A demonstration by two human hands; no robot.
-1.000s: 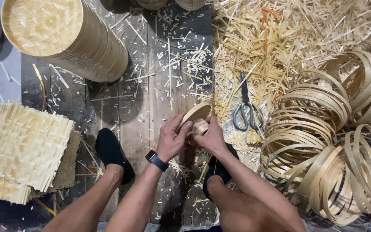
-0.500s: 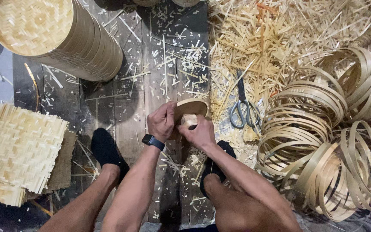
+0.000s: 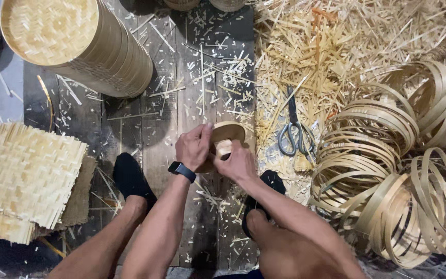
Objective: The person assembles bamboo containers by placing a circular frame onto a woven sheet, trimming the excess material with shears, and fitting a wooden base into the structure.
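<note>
over dark plank floor point(image 3: 145, 139), left hand point(image 3: 194, 148), right hand point(image 3: 237, 164) both grasping bamboo ring point(image 3: 229, 132); scissors point(image 3: 295, 135) near.

Left hand point(image 3: 194, 147) and right hand point(image 3: 236, 164) meet, fingers curled closed, forearms angled inward.

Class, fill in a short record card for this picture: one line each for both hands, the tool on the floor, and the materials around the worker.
left hand: grips the small round bamboo ring
right hand: holds the same ring from below
tool: grey metal scissors lying on loose bamboo strips
right side: pile of coiled bamboo hoops
left side: flat woven bamboo mats
top left: tall stack of round woven bamboo trays
</note>
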